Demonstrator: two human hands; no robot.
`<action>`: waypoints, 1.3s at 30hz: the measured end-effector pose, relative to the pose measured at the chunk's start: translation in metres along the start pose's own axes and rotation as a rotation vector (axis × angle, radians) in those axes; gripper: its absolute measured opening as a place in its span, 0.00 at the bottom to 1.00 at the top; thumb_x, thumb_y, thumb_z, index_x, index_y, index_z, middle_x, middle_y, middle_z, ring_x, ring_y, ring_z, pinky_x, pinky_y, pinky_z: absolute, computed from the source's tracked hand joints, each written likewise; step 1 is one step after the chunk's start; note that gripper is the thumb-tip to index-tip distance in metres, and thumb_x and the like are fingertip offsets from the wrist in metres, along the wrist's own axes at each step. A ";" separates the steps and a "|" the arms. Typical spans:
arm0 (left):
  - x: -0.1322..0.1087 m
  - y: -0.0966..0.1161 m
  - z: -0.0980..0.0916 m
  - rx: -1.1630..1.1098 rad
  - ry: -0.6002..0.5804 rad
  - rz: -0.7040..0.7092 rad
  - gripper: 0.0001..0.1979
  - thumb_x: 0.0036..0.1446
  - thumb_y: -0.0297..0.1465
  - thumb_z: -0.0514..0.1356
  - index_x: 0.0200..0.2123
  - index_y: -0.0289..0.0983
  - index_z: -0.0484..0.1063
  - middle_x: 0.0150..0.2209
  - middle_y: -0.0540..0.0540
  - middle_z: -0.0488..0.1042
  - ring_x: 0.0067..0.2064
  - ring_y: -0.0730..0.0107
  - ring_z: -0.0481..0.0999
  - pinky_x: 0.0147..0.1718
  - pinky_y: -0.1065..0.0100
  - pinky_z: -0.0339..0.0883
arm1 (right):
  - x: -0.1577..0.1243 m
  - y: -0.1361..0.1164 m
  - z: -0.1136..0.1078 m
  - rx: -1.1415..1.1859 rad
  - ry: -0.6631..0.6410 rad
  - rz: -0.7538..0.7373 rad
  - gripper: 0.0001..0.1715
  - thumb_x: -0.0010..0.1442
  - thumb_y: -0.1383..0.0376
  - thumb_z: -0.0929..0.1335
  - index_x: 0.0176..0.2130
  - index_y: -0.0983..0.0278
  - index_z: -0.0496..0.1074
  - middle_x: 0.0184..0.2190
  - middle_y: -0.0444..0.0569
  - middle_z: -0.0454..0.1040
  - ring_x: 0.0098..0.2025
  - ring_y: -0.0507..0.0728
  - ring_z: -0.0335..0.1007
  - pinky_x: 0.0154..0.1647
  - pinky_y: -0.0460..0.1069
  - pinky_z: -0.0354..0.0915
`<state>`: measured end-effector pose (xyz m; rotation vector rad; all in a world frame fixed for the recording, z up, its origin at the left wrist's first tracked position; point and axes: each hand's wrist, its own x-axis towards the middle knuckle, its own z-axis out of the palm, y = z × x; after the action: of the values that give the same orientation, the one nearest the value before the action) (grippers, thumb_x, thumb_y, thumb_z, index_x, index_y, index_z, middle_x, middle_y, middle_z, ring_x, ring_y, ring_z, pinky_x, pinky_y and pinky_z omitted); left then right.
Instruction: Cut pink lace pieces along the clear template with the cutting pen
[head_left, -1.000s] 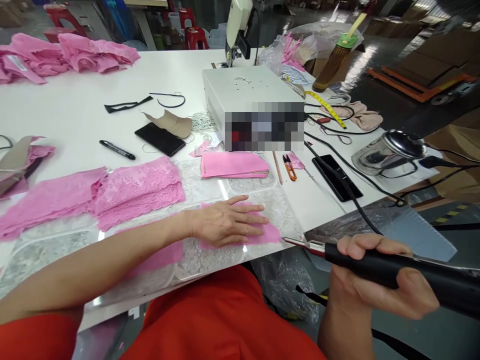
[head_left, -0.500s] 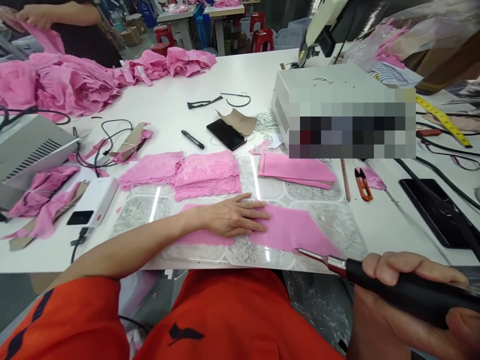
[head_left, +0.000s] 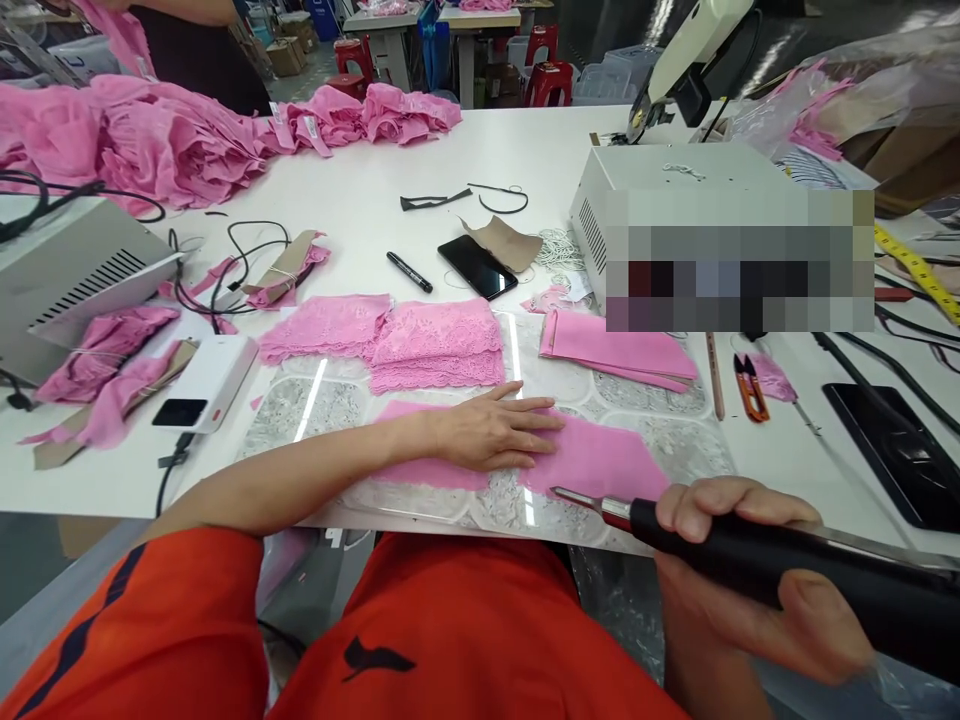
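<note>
My left hand (head_left: 495, 432) lies flat, fingers stretched out, on a pink fabric piece (head_left: 600, 462) spread over a glass plate (head_left: 660, 440) at the table's near edge. My right hand (head_left: 757, 590) is wrapped round a black-handled hot cutting tool (head_left: 750, 550), whose thin metal tip (head_left: 577, 497) hovers at the near edge of the pink piece, just right of my left hand. A stack of pink lace (head_left: 435, 345) and a folded pink piece (head_left: 622, 350) lie just beyond.
A white control box (head_left: 675, 180) stands at the back right, with orange snips (head_left: 748, 385), a pencil (head_left: 712, 362) and a black phone (head_left: 892, 455) near it. Another phone (head_left: 477, 267), a marker (head_left: 409, 271), a grey machine (head_left: 67, 270) and pink garment heaps (head_left: 150, 140) lie left. Another person (head_left: 180, 50) stands far left.
The view swung left and steadied. My left hand stays flat on the pink piece. The tool's tip has moved leftward, closer to my left hand along the fabric's near edge.
</note>
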<state>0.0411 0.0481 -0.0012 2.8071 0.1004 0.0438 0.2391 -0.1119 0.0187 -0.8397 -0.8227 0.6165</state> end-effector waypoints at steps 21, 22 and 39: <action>0.009 0.004 0.012 0.070 0.104 0.036 0.19 0.69 0.38 0.53 0.57 0.37 0.72 0.66 0.39 0.61 0.69 0.53 0.56 0.68 0.46 0.44 | -0.004 0.009 0.022 0.114 -0.114 0.094 0.13 0.54 0.58 0.69 0.38 0.63 0.74 0.31 0.46 0.72 0.24 0.52 0.66 0.26 0.51 0.63; 0.009 0.004 0.013 0.073 0.106 0.037 0.19 0.69 0.38 0.53 0.57 0.37 0.72 0.66 0.38 0.61 0.69 0.53 0.56 0.67 0.46 0.45 | -0.004 0.009 0.022 0.112 -0.112 0.095 0.13 0.54 0.59 0.69 0.38 0.63 0.74 0.31 0.46 0.72 0.24 0.52 0.66 0.26 0.51 0.63; 0.008 0.003 0.016 0.122 0.156 0.052 0.19 0.68 0.38 0.54 0.57 0.38 0.72 0.66 0.37 0.61 0.69 0.53 0.57 0.67 0.47 0.46 | -0.006 0.012 0.024 0.087 -0.131 0.096 0.12 0.55 0.58 0.70 0.38 0.62 0.74 0.31 0.45 0.72 0.25 0.52 0.66 0.27 0.51 0.65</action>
<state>0.0496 0.0405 -0.0152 2.9247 0.0689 0.2783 0.2142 -0.1002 0.0159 -0.7684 -0.8710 0.7932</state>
